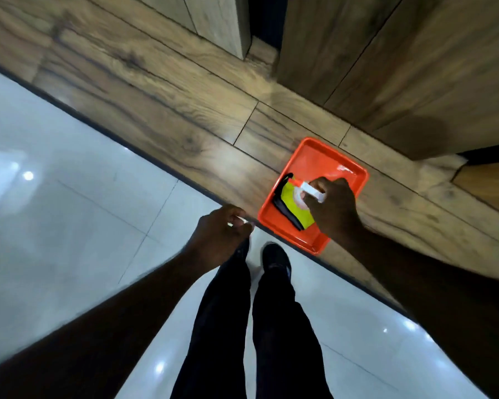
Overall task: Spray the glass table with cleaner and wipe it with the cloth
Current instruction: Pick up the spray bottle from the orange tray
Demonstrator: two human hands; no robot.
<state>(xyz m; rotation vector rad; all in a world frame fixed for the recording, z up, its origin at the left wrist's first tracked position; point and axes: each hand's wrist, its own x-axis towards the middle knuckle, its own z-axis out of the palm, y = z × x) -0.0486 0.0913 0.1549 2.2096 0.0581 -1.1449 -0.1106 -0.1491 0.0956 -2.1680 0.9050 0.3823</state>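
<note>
Probably light yet slick, the bottle (310, 192) is gripped at its trigger neck by the right hand (336, 208), soft cloth (293, 205) at its eight o'clock; the left hand (221, 228) curls, hold unclear.

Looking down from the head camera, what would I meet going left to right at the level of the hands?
Pale glossy floor tiles → left hand → yellow cloth with a black edge, lying in the orange plastic tray → right hand, gripping the head of the white plastic spray bottle.
</note>
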